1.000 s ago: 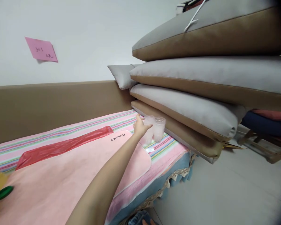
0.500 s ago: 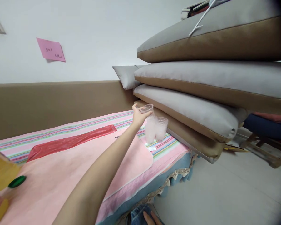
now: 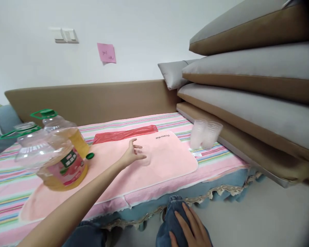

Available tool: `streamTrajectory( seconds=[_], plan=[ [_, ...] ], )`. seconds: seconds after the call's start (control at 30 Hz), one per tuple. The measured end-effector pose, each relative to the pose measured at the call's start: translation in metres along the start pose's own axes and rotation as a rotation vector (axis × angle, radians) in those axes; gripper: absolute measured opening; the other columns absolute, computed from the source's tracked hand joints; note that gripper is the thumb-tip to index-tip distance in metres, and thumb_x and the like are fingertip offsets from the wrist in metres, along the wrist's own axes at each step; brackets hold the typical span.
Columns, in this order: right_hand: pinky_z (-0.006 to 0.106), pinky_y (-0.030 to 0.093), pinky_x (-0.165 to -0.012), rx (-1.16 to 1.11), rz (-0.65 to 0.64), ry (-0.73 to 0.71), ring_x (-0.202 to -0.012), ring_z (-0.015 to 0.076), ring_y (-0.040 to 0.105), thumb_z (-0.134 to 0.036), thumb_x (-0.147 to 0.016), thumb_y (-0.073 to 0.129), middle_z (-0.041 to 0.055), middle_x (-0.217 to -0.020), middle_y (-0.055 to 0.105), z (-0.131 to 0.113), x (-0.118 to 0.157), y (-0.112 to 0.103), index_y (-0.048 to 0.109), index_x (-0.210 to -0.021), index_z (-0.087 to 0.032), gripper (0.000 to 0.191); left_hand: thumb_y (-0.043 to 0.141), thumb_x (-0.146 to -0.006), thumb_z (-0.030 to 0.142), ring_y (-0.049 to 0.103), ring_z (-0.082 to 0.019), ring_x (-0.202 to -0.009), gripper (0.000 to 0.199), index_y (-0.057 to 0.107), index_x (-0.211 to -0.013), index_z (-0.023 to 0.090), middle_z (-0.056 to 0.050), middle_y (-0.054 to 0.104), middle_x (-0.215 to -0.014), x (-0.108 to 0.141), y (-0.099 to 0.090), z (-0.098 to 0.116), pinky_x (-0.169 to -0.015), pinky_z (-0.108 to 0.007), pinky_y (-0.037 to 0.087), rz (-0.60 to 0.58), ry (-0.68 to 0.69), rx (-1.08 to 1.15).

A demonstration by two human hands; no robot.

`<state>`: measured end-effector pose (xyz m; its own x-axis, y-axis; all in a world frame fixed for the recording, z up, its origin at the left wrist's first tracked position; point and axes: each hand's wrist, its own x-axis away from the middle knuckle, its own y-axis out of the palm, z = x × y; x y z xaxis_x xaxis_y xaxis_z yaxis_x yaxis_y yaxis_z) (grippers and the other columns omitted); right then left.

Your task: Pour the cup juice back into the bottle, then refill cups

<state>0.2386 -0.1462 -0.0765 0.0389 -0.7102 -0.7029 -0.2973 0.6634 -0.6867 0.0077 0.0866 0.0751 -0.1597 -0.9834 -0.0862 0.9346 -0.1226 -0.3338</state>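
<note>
Over the pink mat point(image 3: 175, 154), my left hand point(image 3: 134, 153) has its fingers apart beside a clear plastic cup point(image 3: 146, 157), which is faint against the mat. Whether the fingertips touch the cup is hard to tell. My right hand point(image 3: 192, 228) rests on my denim-covered knee with its fingers spread. Two stacks of clear cups, a left one point(image 3: 197, 134) and a right one point(image 3: 212, 135), stand at the mat's right end. On the left are an uncapped large bottle point(image 3: 67, 168) of yellow liquid and a capped bottle point(image 3: 78, 139) behind it. A green cap point(image 3: 90, 156) lies beside them.
Red plastic film point(image 3: 126, 133) lies along the mat's back edge. Grey and brown cushions point(image 3: 247, 82) are piled at the right, and a small grey pillow point(image 3: 173, 73) sits in the corner. A low brown backrest point(image 3: 113, 99) runs along the wall.
My left hand has moved left from the cup stacks to the mat, and a single cup now stands by it. The view has turned left, showing both bottles and more of my right hand.
</note>
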Motion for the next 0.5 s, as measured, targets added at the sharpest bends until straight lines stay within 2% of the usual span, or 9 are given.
streamTrajectory(
  seconds=[0.13,0.2,0.37,0.5],
  plan=[
    [0.045,0.061,-0.082,-0.029,0.024,-0.145,-0.11,0.0346,0.067,-0.04,-0.08,0.066,0.0135,-0.127,0.067,0.0,-0.003,0.0,0.068,-0.118,-0.022,0.042,0.089,-0.047,0.025,0.061,-0.015,-0.084,0.104,0.029,-0.132,0.025,-0.004,0.056,-0.106,0.018,-0.004,-0.019,-0.081,-0.038,0.052,-0.001,-0.016,-0.004],
    [0.045,0.061,-0.081,-0.029,0.02,-0.172,-0.11,0.0345,0.067,-0.04,-0.08,0.067,0.0136,-0.127,0.067,-0.001,-0.003,0.001,0.067,-0.12,-0.021,0.044,0.089,-0.046,0.026,0.061,-0.017,-0.088,0.105,0.029,-0.133,0.026,-0.005,0.056,-0.107,0.024,-0.001,-0.025,-0.084,-0.039,0.051,0.002,-0.005,0.002],
    [0.046,0.059,-0.084,0.018,-0.007,-0.165,-0.113,0.0348,0.065,-0.044,-0.083,0.064,0.0136,-0.131,0.065,-0.008,-0.002,0.0,0.065,-0.123,-0.02,0.047,0.092,-0.04,0.028,0.055,-0.026,-0.115,0.122,0.022,-0.14,0.026,-0.013,0.049,-0.125,0.034,0.001,-0.035,-0.101,-0.049,0.043,0.045,0.02,0.012],
    [0.046,0.059,-0.085,0.05,-0.026,-0.185,-0.114,0.0355,0.064,-0.044,-0.083,0.063,0.0156,-0.132,0.064,-0.01,-0.001,-0.005,0.062,-0.126,-0.017,0.05,0.09,-0.043,0.033,0.052,-0.03,-0.121,0.124,0.016,-0.142,0.025,-0.019,0.043,-0.136,0.05,-0.009,-0.038,-0.105,-0.054,0.038,0.059,0.016,0.016]
  ],
)
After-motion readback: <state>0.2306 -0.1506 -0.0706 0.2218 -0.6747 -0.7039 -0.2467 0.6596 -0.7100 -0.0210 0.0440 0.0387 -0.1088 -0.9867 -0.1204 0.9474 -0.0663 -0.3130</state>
